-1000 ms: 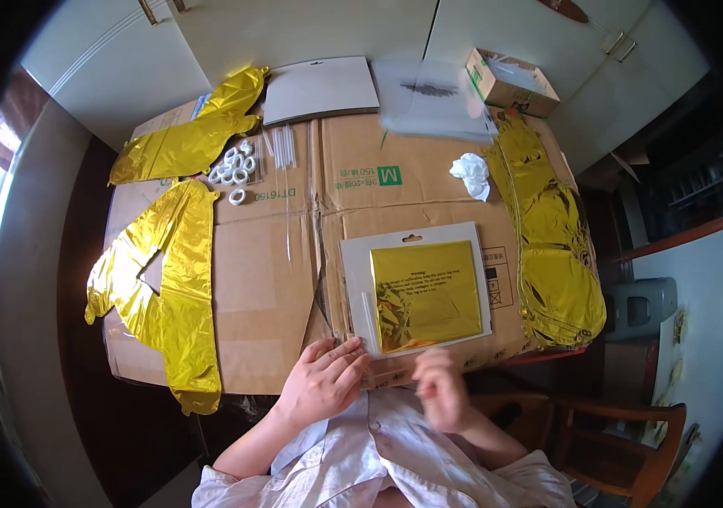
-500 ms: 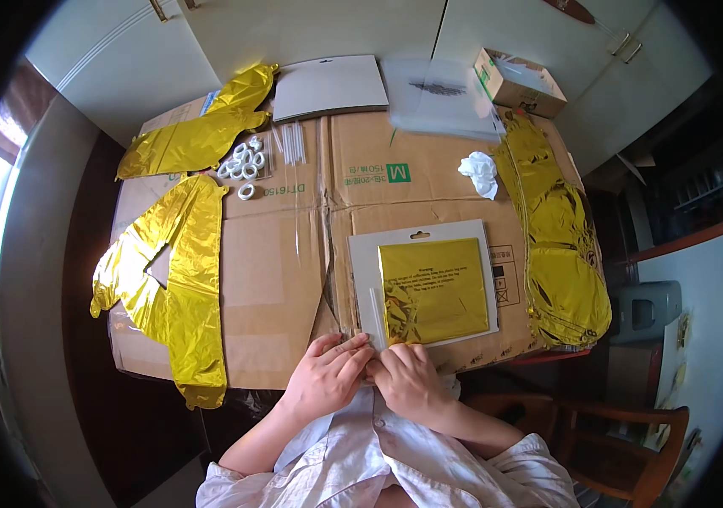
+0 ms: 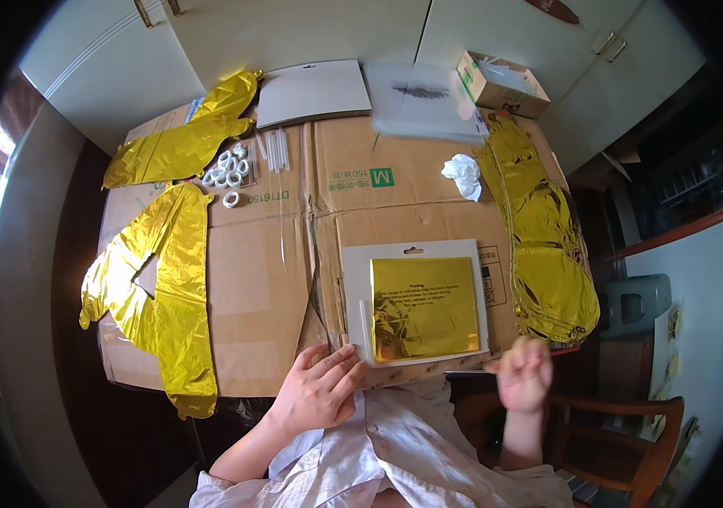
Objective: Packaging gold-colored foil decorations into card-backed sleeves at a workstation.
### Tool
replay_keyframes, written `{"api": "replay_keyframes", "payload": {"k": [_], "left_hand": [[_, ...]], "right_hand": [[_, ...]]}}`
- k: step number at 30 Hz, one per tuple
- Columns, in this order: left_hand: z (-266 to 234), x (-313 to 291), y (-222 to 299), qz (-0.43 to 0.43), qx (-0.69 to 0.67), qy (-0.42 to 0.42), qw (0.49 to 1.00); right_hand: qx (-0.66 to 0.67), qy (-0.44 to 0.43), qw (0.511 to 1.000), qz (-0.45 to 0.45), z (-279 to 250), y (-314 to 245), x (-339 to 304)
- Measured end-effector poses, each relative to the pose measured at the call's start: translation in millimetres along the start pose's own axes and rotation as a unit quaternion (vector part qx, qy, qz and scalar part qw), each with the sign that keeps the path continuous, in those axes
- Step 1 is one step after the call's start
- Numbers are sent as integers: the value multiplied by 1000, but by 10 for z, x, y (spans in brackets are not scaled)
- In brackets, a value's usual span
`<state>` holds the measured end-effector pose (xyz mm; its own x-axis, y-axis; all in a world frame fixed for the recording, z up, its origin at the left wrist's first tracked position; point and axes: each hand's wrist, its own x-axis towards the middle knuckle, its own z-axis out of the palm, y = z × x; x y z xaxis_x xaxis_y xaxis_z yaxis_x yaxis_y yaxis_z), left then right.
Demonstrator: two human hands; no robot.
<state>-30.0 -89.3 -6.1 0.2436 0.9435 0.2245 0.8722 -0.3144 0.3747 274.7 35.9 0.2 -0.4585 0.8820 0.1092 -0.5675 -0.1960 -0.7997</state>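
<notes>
A white card (image 3: 421,249) with a hanging slot lies at the front of the cardboard, and a folded gold foil packet (image 3: 429,309) in clear film rests on it. Along the packet's left side runs a clear straw (image 3: 361,326). My left hand (image 3: 319,385) has its fingers stretched over the card's lower left corner, by the straw's lower end; its thumb is hidden. Raised off the card, my right hand (image 3: 522,377) is to the right of its lower right corner. Motion smears its bent fingers, and nothing can be made out in them.
Gold foil balloons (image 3: 184,296) lie flat at left, more foil (image 3: 548,262) at right. White rings (image 3: 230,200), clear straws (image 3: 275,151), a stack of white cards (image 3: 311,95), clear bags (image 3: 421,110), a small box (image 3: 505,83) and crumpled tissue (image 3: 465,178) sit farther back.
My right hand has left the card's lower edge and moved right, away from my left hand. My left hand stays near the lower left corner. The whole view has shifted slightly.
</notes>
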Motion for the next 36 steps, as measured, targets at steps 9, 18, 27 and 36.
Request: {"api": "replay_keyframes", "payload": {"k": [9, 18, 27, 36], "left_hand": [[139, -129, -46, 52, 79, 31, 995], [176, -163, 8, 43, 85, 70, 993], [328, -251, 66, 44, 56, 135, 988], [225, -176, 121, -27, 89, 54, 994]], "right_hand": [[-340, 276, 856, -276, -1047, -1017, -348], [-825, -250, 492, -118, -293, -122, 77], [-791, -193, 523, -253, -452, 150, -123], [-820, -205, 491, -212, -289, 125, -12]]}}
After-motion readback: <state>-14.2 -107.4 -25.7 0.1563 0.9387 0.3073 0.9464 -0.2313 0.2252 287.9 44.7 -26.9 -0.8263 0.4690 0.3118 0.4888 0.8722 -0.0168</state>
